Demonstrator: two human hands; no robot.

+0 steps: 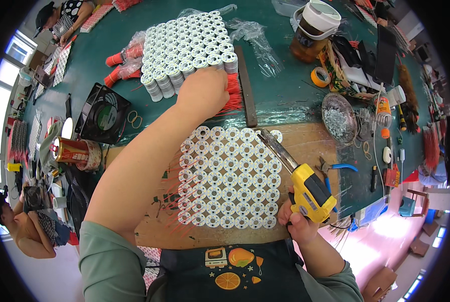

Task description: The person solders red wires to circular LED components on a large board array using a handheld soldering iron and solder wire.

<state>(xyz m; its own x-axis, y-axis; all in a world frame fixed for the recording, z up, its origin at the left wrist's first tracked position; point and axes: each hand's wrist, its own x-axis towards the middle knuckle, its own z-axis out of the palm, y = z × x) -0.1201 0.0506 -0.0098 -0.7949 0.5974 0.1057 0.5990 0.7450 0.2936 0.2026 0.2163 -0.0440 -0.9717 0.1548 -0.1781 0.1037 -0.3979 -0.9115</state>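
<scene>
My right hand [300, 226] is wrapped round the yellow and black handle of a soldering gun [310, 194]. Its metal tip reaches the upper right corner of a grid of round white LED boards [229, 179] laid flat on a brown board. Red wires [172, 201] stick out from the grid's left columns. Stretched far forward, my left hand [203, 93] has its fingers curled at a bundle of cut red wires [235, 95]. Those fingertips are mostly hidden, so any wire between them cannot be made out. Just beyond it stand stacks of the same round boards [187, 45].
A dark metal bar [246, 85] lies beside the wire bundle. Left are a black fan [103, 113] and a red can [70, 150]. Right are a dish of pale bits [339, 118], orange tape [320, 77], blue-handled pliers [335, 166] and a lidded jug [313, 32]. Other people sit around.
</scene>
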